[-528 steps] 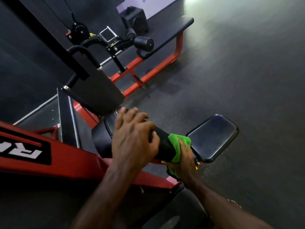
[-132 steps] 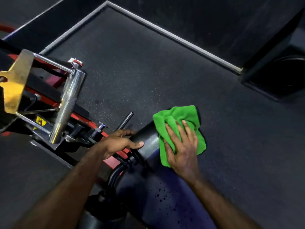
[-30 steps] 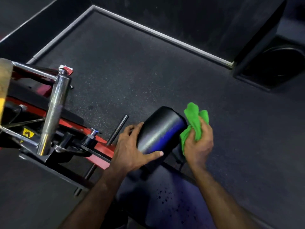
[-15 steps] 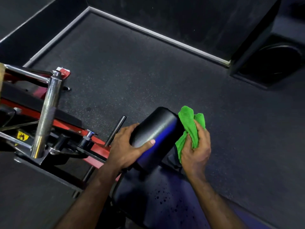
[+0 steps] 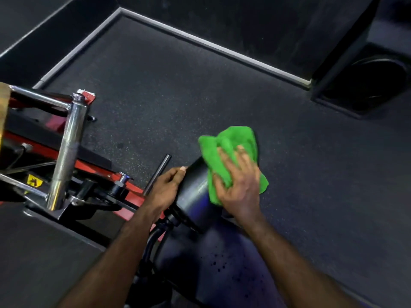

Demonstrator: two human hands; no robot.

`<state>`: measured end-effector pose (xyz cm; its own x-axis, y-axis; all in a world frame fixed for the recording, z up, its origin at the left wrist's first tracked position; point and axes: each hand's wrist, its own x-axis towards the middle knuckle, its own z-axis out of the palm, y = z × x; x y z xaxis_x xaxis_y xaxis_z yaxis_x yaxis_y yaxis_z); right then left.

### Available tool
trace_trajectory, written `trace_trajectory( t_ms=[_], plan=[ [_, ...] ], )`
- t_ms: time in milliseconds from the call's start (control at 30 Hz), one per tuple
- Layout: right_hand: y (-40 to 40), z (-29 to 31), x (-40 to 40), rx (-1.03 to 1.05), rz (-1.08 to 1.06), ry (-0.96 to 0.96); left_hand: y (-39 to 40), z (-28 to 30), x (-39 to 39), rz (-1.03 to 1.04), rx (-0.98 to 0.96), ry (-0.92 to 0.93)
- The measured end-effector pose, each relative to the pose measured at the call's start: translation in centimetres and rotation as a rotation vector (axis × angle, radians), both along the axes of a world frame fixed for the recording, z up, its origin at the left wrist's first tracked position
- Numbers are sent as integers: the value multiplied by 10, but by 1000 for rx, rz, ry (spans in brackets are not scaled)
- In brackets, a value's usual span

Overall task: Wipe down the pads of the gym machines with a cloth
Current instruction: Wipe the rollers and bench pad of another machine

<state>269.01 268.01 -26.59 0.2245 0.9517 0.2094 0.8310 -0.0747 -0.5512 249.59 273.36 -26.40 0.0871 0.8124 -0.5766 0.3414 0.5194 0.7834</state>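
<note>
Change since earlier frame: right hand (image 5: 239, 185) has come from the far end face of the roller pad (image 5: 195, 192) up onto its top, and the green cloth (image 5: 231, 156), then bunched, now lies spread.
Right grip: fingers extended and flat, pressing the cloth onto the pad; nothing curled round it. Slight motion blur at the fingertips suggests a stroke in progress.
Left grip: left hand (image 5: 165, 187) clasps the pad's near-left side, thumb tip on the upper edge; fingers pass behind the pad and cannot be seen. Judged purpose: to stop the roller turning under the wiping pressure.
Cloth position: centre of frame, draped over the pad's upper end and hanging past it to the right, partly under the right palm.
Pad position: centre of frame, tilted up and right, mounted on a black arm that runs toward the lower centre.
Seat pad (image 5: 222, 263): directly below the roller, dark, with scattered dark droplets on it; judged not yet wiped.
Adjacent hardware: short black bar (image 5: 158, 174) just left of the left hand; chrome post (image 5: 66, 152) and red frame (image 5: 93, 167) at left.
Surroundings: speckled rubber floor (image 5: 200, 96); black box (image 5: 364, 81) at upper right.
Other change: left hand has slid lower round the pad's side.
</note>
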Motion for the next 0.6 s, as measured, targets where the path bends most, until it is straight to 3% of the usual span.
trace_trajectory(
  t_ms=[33,67,167,200,300,333,467,533,600],
  plan=[
    [2,3,-6,-14,-81,14,0,0,0,-4,-7,-3],
    [-3,4,-16,-27,-9,-46,-1,1,-1,12,-17,-10],
    [-22,4,-22,58,546,-252,-3,3,-5,17,-21,9],
    [-14,3,-9,61,530,-247,-2,3,-4,14,-27,0],
    [6,0,4,-6,-87,26,0,-1,-2,8,-28,-58],
    [4,3,-8,-11,-144,18,1,0,-3,20,-35,-67],
    [-28,6,-18,83,573,-267,4,0,-10,-49,-27,-49],
    [-24,-3,8,87,445,-227,10,3,-10,-55,-63,-35],
    [-14,-10,14,48,17,53,15,3,-11,-102,55,137]
  ],
)
